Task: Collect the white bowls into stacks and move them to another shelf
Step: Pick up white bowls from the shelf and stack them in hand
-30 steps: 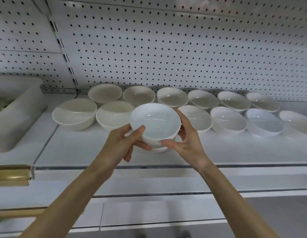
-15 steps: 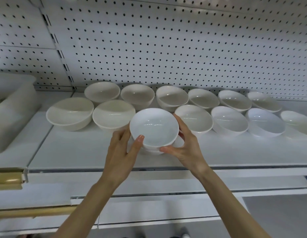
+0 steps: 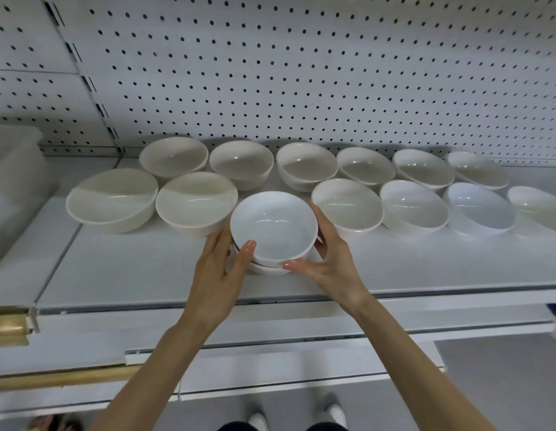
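A white bowl sits nested in a second bowl on the white shelf, near its front middle. My left hand cups the left side of this small stack, thumb on the top bowl's rim. My right hand cups the right side, thumb under the rim at the front. Several more white bowls stand in two rows behind, such as one at the left and one at the right.
A pegboard wall backs the shelf. A translucent plastic bin stands at the far left. A lower shelf juts out beneath, and a gold rail is at the left edge. Shoes show on the floor below.
Both hands lowered the held bowl down into the bowl on the shelf. The view moved closer and tilted down a little.
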{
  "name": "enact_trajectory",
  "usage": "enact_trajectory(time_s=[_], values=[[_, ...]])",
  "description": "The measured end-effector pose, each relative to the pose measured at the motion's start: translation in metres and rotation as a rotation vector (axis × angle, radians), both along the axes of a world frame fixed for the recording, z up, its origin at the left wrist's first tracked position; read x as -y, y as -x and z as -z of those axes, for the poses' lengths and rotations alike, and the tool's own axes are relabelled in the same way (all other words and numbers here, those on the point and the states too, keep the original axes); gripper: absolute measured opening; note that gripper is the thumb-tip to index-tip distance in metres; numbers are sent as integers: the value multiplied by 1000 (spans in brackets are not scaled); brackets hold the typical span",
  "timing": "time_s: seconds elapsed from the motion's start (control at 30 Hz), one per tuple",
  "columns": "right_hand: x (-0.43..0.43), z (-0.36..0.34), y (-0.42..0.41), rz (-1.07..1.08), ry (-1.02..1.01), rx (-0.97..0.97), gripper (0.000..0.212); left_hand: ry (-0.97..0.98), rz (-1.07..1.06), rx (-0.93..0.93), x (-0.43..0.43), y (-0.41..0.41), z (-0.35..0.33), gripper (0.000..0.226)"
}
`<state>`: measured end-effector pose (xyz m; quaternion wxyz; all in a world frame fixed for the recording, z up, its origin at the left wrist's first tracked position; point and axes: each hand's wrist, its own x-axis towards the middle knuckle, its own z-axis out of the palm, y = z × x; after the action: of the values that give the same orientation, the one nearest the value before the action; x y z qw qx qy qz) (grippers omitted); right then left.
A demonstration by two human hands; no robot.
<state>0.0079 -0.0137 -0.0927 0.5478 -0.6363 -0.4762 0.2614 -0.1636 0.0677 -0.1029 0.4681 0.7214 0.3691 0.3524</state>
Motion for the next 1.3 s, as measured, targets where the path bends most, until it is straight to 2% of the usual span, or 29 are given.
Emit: enact_trajectory(time_s=[0.13, 0.23, 0.43, 0.53, 0.63, 0.77, 0.87, 0.97, 1.1, 1.3], values=[[0, 0, 2, 2, -11, -16, 91, -47, -1, 5, -1, -1, 2, 51], [0, -1, 2, -25, -4, -32, 95, -36, 7, 14, 1, -2, 2, 65], [1, 1, 12, -81, 36, -164, 102, 328, 70, 311, 5, -11, -6, 74], [3, -1, 20, -46, 15, -202, 104, 372, 90, 379, 12, -16, -11, 72], [17, -1, 26, 0, -1, -228, 95, 407, 73, 442, 25, -21, -13, 74], [48, -7, 28, 100, -49, -277, 94, 419, 69, 451, 47, -33, -23, 76], [78, -12, 20, 177, -105, -290, 95, 430, 102, 442, 68, -50, -31, 86], [109, -18, 0, 228, -119, -260, 96, 417, 156, 446, 96, -73, -35, 68], [143, -21, -39, 290, -109, -210, 98, 454, 167, 446, 128, -114, -34, 76], [179, -14, -101, 285, -58, -211, 95, 512, 118, 481, 169, -180, -21, 71]])
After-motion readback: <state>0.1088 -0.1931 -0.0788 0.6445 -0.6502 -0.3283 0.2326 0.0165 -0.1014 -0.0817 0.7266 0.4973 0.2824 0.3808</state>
